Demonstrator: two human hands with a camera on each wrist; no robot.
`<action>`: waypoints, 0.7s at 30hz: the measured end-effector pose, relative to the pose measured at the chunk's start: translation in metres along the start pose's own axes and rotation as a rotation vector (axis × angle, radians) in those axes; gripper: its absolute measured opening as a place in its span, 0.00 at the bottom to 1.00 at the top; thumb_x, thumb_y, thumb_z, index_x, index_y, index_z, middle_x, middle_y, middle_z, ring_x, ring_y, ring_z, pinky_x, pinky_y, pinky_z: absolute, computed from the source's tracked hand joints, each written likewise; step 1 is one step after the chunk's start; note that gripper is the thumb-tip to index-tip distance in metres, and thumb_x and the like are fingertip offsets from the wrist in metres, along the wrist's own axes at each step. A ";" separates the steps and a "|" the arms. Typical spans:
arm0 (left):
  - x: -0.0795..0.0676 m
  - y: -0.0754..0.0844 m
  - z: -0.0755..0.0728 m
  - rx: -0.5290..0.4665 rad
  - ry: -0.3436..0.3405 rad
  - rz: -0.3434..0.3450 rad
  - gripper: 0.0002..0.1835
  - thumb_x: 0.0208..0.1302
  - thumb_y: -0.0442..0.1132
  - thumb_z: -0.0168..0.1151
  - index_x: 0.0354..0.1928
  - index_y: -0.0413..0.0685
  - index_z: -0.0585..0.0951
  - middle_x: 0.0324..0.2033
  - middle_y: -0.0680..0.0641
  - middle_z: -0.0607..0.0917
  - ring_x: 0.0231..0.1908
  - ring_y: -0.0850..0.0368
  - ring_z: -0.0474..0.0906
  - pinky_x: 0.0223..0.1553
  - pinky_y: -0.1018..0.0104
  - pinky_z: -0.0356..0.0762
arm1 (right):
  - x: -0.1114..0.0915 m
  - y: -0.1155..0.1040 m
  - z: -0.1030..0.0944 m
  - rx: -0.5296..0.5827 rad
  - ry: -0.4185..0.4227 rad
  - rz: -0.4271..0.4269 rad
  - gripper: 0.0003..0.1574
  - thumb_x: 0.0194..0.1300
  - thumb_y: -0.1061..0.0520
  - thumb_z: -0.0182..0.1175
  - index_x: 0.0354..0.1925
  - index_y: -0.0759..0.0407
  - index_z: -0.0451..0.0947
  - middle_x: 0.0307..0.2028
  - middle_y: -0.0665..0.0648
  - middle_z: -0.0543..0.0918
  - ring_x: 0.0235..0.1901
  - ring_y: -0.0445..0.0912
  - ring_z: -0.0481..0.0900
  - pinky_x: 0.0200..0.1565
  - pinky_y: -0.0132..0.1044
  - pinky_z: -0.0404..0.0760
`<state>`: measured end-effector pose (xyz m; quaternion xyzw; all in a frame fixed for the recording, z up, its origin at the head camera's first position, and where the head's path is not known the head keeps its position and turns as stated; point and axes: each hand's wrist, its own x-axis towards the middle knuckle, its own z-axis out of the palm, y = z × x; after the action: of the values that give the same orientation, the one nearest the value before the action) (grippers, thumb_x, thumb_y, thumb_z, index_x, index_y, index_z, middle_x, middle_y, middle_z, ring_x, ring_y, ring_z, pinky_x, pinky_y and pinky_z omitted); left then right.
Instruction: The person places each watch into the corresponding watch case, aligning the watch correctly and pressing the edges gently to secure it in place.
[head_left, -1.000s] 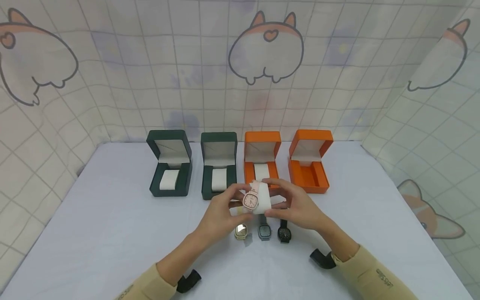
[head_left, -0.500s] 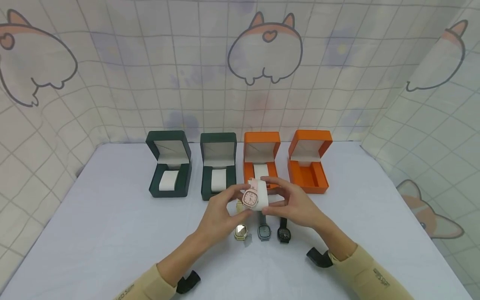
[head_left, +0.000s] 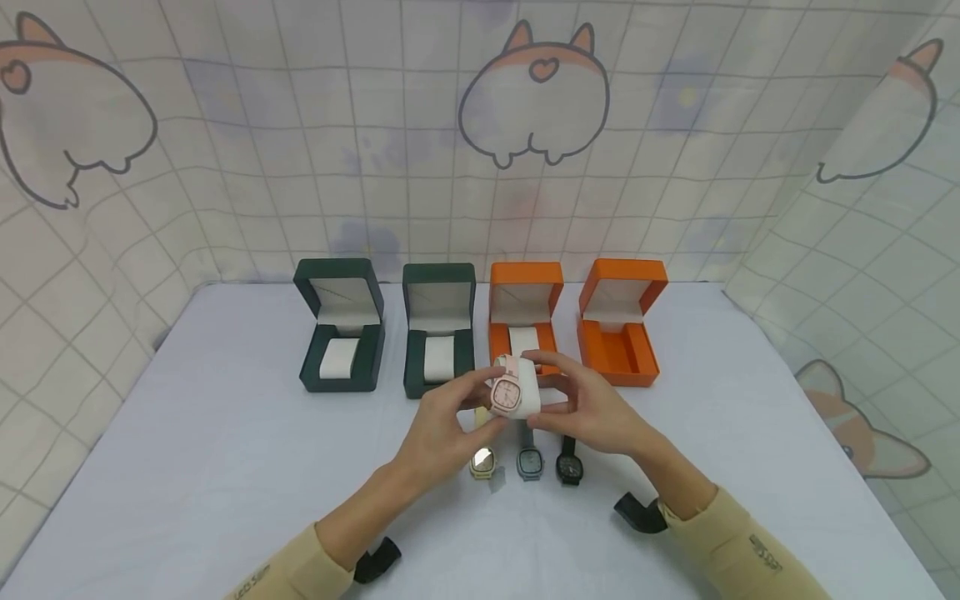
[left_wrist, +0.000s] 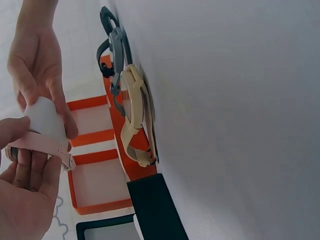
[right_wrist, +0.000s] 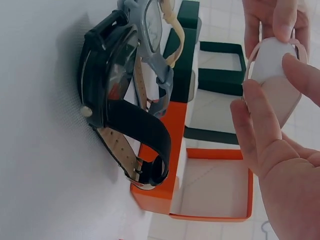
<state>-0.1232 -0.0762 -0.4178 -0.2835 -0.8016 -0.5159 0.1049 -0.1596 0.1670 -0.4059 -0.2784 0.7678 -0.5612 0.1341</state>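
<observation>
Above the table, both hands hold a pink wristwatch (head_left: 506, 393) and a white watch cushion (head_left: 529, 390). My left hand (head_left: 448, 421) grips the watch between thumb and fingers. From the other side my right hand (head_left: 588, 407) pinches the cushion. The pink strap (left_wrist: 40, 143) loops round one end of the cushion in the left wrist view. In the right wrist view the cushion's rounded end (right_wrist: 272, 57) sits inside the strap. Beneath the hands lie a gold watch (head_left: 482, 462), a grey-blue watch (head_left: 529, 463) and a black watch (head_left: 569, 468).
Along the back stand two green watch boxes (head_left: 362, 379) and two orange ones, lids raised. White cushions fill both green boxes and the left orange box (head_left: 498, 343). The right orange box (head_left: 642, 358) has a bare compartment. A patterned cloth wall (head_left: 420, 200) rises behind.
The pink watch has shifted slightly up and right, overlapping more of the cushion. The right fingers have moved a little up and left with the cushion. Boxes and other watches stay put.
</observation>
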 end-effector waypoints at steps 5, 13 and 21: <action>0.001 0.002 0.000 0.024 0.001 -0.010 0.33 0.58 0.28 0.77 0.66 0.41 0.76 0.42 0.50 0.86 0.44 0.58 0.83 0.52 0.65 0.82 | 0.002 0.002 -0.002 0.001 0.001 0.002 0.50 0.61 0.66 0.73 0.76 0.63 0.60 0.69 0.59 0.69 0.61 0.61 0.75 0.49 0.42 0.86; 0.001 0.002 0.001 0.045 0.002 -0.035 0.36 0.56 0.27 0.78 0.67 0.41 0.76 0.44 0.49 0.84 0.45 0.57 0.81 0.50 0.66 0.83 | 0.003 0.004 -0.004 0.018 -0.009 0.025 0.49 0.62 0.61 0.75 0.75 0.60 0.62 0.69 0.60 0.69 0.60 0.60 0.76 0.50 0.43 0.85; 0.001 0.002 0.000 0.076 -0.008 -0.022 0.35 0.56 0.28 0.78 0.67 0.41 0.77 0.44 0.49 0.84 0.45 0.57 0.83 0.49 0.67 0.83 | 0.002 0.004 -0.006 0.042 -0.017 0.044 0.47 0.63 0.61 0.74 0.74 0.59 0.63 0.69 0.60 0.69 0.63 0.62 0.73 0.52 0.43 0.85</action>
<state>-0.1229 -0.0753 -0.4152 -0.2725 -0.8241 -0.4850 0.1070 -0.1648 0.1712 -0.4071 -0.2635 0.7607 -0.5716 0.1586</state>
